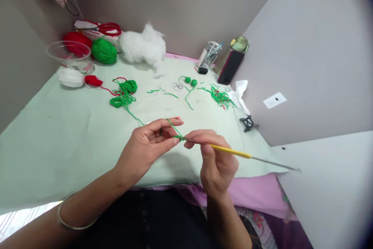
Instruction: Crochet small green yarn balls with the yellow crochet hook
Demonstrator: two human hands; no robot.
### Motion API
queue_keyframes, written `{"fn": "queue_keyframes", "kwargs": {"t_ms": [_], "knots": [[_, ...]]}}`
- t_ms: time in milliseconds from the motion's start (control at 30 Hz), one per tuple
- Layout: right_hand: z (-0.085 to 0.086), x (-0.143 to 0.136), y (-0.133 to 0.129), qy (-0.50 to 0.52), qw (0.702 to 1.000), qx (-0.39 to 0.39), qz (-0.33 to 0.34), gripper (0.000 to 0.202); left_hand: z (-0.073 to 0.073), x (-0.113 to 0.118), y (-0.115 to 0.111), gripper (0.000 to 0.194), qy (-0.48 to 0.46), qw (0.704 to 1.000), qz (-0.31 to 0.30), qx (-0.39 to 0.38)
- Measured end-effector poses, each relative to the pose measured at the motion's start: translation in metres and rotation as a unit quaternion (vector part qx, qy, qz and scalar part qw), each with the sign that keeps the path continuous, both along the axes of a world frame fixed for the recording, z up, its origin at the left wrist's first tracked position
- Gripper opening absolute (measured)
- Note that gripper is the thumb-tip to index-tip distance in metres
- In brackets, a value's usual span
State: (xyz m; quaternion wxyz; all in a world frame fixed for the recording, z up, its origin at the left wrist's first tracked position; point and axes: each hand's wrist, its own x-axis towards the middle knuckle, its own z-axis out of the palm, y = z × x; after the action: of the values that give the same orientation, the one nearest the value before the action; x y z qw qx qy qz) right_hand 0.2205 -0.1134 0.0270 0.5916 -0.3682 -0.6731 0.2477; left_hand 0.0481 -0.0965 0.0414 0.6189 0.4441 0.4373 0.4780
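My left hand (pixel 145 146) pinches a small piece of green crochet work (pixel 180 138) between thumb and fingers, and a green strand runs over its raised index finger. Wrapped round the yellow-handled crochet hook (pixel 230 150), my right hand (pixel 217 159) holds it with one metal end at the green stitches and the other pointing out to the right. From behind my left hand, the working yarn leads back to a loose green tangle (pixel 124 93) on the table.
Green and red yarn balls (pixel 104 51), a clear tub (pixel 70 60) and white stuffing (pixel 142 46) stand at the back left. Yarn scraps (pixel 221 98), two small green balls (pixel 190 81), a phone (pixel 231 67), a bottle (pixel 239 44) and a black stand (pixel 248 123) lie or stand right.
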Motion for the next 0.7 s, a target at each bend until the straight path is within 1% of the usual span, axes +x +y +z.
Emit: {"fn": "queue_keyframes", "kwargs": {"t_ms": [167,300,367,433,500,567,667,700], "knots": [[-0.008,0.001,-0.004,-0.117,0.989,0.087,-0.022,0.029,-0.001,0.002,-0.001,0.024,0.045,0.997,0.037,0.042],[-0.012,-0.002,-0.006,-0.159,0.978,0.125,-0.056,0.036,-0.003,0.005,-0.005,0.020,0.063,0.991,0.073,0.096],[-0.014,-0.004,-0.006,-0.178,0.971,0.140,-0.075,0.040,-0.003,0.005,-0.005,0.023,0.067,0.989,0.079,0.101],[-0.018,-0.004,-0.006,-0.177,0.968,0.156,-0.089,0.042,-0.002,0.005,-0.004,0.033,0.040,0.996,0.052,0.062],[-0.022,-0.005,-0.005,-0.153,0.969,0.164,-0.100,0.041,-0.001,0.004,-0.002,0.045,-0.025,1.000,0.002,-0.001],[-0.025,-0.006,-0.004,-0.164,0.966,0.163,-0.114,0.041,-0.003,0.003,0.000,0.054,-0.101,0.993,-0.038,-0.056],[-0.025,-0.008,-0.001,-0.221,0.947,0.190,-0.132,0.040,-0.007,0.002,0.004,0.058,-0.185,0.975,-0.060,-0.111],[-0.023,-0.009,0.000,-0.215,0.950,0.189,-0.126,0.037,-0.009,0.001,0.006,0.058,-0.201,0.969,-0.066,-0.127]]}}
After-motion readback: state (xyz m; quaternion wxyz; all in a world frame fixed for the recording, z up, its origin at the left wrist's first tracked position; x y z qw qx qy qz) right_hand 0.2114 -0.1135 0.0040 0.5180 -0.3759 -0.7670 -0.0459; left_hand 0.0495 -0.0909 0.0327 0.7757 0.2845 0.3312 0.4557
